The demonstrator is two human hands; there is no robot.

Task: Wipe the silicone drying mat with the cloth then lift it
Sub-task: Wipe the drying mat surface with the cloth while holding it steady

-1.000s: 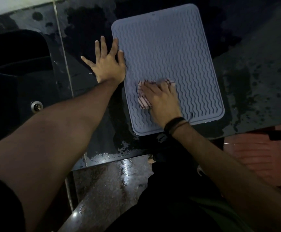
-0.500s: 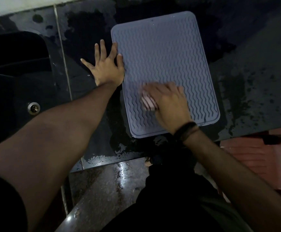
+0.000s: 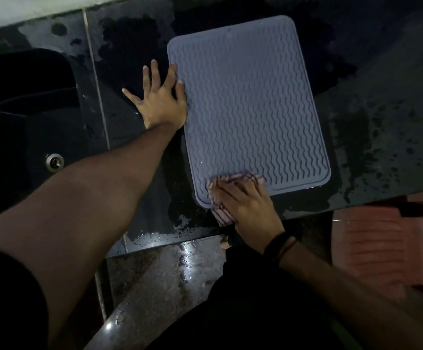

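Note:
A grey-blue silicone drying mat [image 3: 250,107] with wavy ridges lies flat on the dark wet counter [image 3: 382,137]. My left hand [image 3: 162,102] rests flat with fingers spread on the counter, its thumb side touching the mat's left edge. My right hand [image 3: 248,205] presses a pink striped cloth [image 3: 220,213] against the mat's near edge; the cloth overhangs the near left corner onto the counter. Most of the cloth is hidden under my fingers.
A dark sink [image 3: 16,117] with a round metal drain [image 3: 54,162] lies to the left. A reddish plastic chair [image 3: 382,246] stands below the counter's edge at the right. Water puddles cover the counter around the mat.
My right hand has dragged the cloth from the mat's lower middle toward me to the near edge. My left hand has stayed in place at the mat's left edge.

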